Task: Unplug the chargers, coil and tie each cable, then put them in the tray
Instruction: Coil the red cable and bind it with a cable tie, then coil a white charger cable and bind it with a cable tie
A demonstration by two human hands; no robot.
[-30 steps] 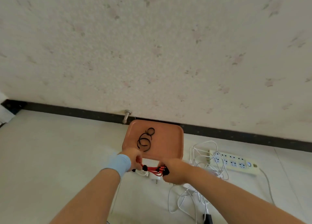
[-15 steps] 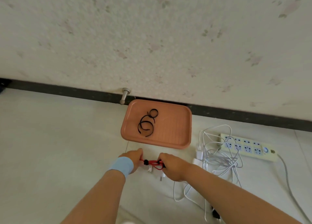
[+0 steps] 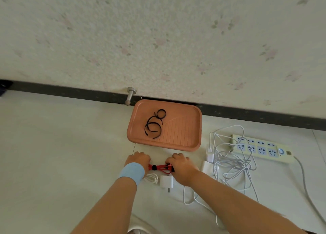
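Note:
A coiled red cable (image 3: 160, 168) with a black tie around it stretches between my two hands just in front of the orange tray (image 3: 185, 142). My left hand (image 3: 139, 159), with a blue wristband, grips its left end. My right hand (image 3: 180, 165) grips its right end. Black cable ties (image 3: 154, 125) lie in the tray. A white charger plug (image 3: 166, 181) with a short white cable lies on the floor under the red coil. A tangle of white cables (image 3: 229, 159) and two white chargers (image 3: 209, 163) lie to the right.
A cream power strip (image 3: 261, 148) lies at the right, its cord running toward me. The tray sits against the dark baseboard under a patterned wall. A metal door stop (image 3: 130, 96) sticks out left of the tray. A white shoe tip (image 3: 139, 229) shows at the bottom.
The view has tilted down, so the tray and power strip sit lower in the frame. My hands have lowered the red coil from over the tray's near edge to the floor in front of it.

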